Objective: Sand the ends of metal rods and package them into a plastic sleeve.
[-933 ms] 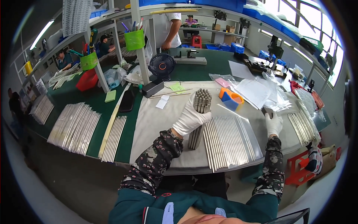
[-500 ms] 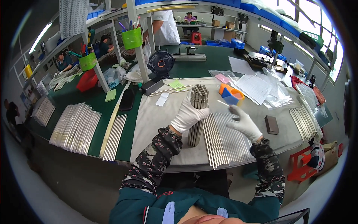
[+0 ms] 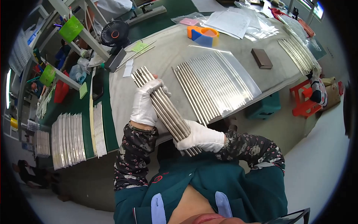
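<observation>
The rod bundle (image 3: pixel 170 112) slanted from eleven to five o'clock, the left hand (image 3: pixel 144 106) closed in a grip round its upper part, the right hand (image 3: pixel 201 137) round its lower; even pressure seemed wise.

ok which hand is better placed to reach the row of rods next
Probably the right hand: it is closer to the near ends of the row of rods. The left hand grips the rod bundle farther left. The right grips it too and would need freeing.
</observation>
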Demonstrator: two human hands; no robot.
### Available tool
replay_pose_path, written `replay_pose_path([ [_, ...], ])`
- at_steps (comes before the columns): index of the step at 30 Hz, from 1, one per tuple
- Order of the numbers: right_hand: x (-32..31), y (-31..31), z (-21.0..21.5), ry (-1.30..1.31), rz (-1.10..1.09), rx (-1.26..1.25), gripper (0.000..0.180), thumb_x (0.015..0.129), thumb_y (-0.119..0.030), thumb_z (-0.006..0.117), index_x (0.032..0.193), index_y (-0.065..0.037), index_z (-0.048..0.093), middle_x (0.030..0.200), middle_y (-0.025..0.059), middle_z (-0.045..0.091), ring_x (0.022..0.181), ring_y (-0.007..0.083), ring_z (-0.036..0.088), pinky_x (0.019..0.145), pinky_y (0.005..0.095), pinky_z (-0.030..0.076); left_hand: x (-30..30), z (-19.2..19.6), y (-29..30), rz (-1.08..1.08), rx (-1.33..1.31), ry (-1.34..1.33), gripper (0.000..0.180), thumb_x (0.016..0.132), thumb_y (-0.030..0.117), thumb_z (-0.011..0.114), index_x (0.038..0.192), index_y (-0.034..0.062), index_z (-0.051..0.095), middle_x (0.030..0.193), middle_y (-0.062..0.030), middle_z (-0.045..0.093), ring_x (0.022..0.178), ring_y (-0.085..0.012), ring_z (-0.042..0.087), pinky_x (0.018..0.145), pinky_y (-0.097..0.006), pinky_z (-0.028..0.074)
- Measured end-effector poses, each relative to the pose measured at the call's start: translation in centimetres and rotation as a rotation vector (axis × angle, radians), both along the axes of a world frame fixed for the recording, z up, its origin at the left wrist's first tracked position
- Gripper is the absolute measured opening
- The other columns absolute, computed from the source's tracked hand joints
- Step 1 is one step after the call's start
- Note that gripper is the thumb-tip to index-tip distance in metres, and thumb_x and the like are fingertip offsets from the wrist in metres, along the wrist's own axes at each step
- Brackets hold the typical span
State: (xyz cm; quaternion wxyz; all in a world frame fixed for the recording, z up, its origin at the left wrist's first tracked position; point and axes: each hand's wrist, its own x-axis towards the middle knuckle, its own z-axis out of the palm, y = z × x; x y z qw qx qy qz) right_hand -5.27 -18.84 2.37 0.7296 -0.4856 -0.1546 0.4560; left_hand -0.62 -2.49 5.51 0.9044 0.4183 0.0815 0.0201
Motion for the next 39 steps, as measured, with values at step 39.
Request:
replay_pose_path([
  [39, -6.8, -12.9, -6.2, 0.194, -0.216, 0.16, 0.05, 0.059, -0.011, 0.071, 0.1, -0.005, 0.043, 0.069, 0.0075, 0.052, 0.06, 0.0178, 0.052, 0.056, 0.029, 0.044, 1.7, 1.0, -11.5, 0.05, 1.547, -0.961, 0.02, 0.074, 0.012, 0.065, 0.068, 0.0035, 0.047, 0.065, -0.0067, 0.045, 0.058, -0.0221, 0.046, 0.053, -0.032, 0.038],
])
